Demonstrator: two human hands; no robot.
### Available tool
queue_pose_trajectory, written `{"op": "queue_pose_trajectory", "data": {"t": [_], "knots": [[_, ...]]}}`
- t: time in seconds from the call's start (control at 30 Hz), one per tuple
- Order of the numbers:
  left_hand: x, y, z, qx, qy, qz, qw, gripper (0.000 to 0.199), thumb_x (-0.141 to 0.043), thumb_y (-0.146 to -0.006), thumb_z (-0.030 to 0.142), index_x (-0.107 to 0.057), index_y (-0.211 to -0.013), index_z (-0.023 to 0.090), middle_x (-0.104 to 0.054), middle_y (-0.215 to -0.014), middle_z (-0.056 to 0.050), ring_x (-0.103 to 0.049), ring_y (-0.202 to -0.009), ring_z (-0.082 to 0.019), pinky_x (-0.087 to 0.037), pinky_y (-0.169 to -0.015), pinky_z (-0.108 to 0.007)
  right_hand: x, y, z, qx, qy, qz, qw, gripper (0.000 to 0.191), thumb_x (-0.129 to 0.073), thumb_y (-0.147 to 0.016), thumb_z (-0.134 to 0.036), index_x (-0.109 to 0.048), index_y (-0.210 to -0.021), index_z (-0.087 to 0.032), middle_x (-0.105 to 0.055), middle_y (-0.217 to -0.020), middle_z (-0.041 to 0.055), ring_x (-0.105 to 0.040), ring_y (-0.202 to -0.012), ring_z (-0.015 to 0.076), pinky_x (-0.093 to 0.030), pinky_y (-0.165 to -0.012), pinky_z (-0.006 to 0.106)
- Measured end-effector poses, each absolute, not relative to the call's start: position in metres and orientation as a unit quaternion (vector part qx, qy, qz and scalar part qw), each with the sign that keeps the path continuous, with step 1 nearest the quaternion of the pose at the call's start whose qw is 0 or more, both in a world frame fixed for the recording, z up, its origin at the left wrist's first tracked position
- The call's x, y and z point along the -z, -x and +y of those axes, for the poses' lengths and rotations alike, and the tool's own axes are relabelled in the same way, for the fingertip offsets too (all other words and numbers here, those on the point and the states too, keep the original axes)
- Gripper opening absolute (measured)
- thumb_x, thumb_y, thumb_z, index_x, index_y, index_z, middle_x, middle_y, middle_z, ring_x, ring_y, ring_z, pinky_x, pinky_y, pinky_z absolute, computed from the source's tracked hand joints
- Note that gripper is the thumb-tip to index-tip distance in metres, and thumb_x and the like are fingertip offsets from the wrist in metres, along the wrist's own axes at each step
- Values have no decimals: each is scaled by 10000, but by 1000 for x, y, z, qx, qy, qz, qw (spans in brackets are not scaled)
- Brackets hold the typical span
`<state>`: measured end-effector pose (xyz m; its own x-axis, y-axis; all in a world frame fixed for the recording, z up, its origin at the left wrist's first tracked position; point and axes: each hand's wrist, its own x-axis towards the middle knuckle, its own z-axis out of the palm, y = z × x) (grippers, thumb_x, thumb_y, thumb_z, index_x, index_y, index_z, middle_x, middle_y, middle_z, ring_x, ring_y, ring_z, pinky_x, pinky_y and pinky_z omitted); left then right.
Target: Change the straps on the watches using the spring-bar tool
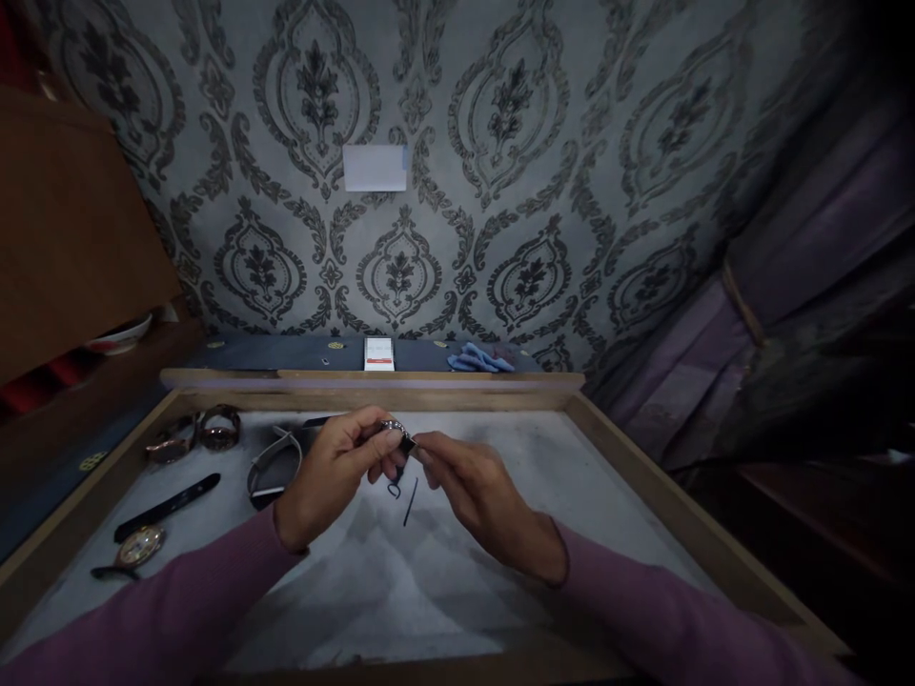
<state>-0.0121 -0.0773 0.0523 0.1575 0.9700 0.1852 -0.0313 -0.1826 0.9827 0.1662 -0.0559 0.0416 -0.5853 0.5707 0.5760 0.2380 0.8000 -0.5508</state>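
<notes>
In the middle of the head view, my left hand point(333, 472) is closed on a small watch point(397, 429) with a shiny, metallic rim, held above the tray floor. Much of the watch is hidden by my fingers. My right hand point(486, 486) pinches at the watch's right edge; what lies between thumb and finger is too small to make out. Under the hands, a thin dark stick point(410, 502) lies on the pale floor, beside a small dark loop point(394, 489). Left of my left hand stands a watch with a light strap point(275, 462).
A wooden-rimmed tray point(633, 486) surrounds the work. Two watches point(220, 431) sit in its back left corner; a gold-faced watch with a black strap point(141, 546) lies at front left. Behind the rim are a white-and-red card point(378, 353) and a blue cloth point(478, 358).
</notes>
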Motion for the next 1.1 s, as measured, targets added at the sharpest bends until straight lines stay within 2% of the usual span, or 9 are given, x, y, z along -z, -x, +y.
{"op": "queue_pose_trajectory", "data": {"t": [0.27, 0.43, 0.8, 1.1], "knots": [[-51, 8, -81, -526, -514, 403, 544, 243, -668, -786, 369, -610, -732, 139, -624, -620, -8, -504, -521, -86, -345, -490, -201, -37, -168, -56, -151, 193, -870, 428, 229, -375, -964, -125, -597, -1002, -166, -620, -731, 18, -543, -579, 113, -452, -570, 227], [-50, 7, -81, -533, -506, 391, 554, 241, -664, -798, 362, -599, -726, 141, -624, -616, -3, -498, -525, -80, -345, -498, -201, -36, -168, -55, -144, 180, -865, 446, 228, -392, -964, -124, -608, -1029, -154, -610, -698, 11, -542, -559, 107, -462, -563, 212], [-56, 5, -84, -535, -516, 391, 543, 246, -655, -793, 362, -587, -702, 144, -620, -620, -2, -509, -527, -85, -350, -492, -203, -42, -162, -62, -297, 228, -817, 439, 250, -414, -983, -223, -619, -859, -153, -530, -628, -14, -497, -536, 89, -424, -536, 196], [-55, 7, -84, -530, -516, 397, 543, 246, -645, -793, 368, -584, -713, 144, -621, -625, -4, -508, -522, -84, -356, -492, -203, -42, -163, -61, -306, 234, -816, 430, 252, -430, -974, -227, -626, -839, -146, -521, -609, -17, -485, -526, 87, -402, -523, 199]]}}
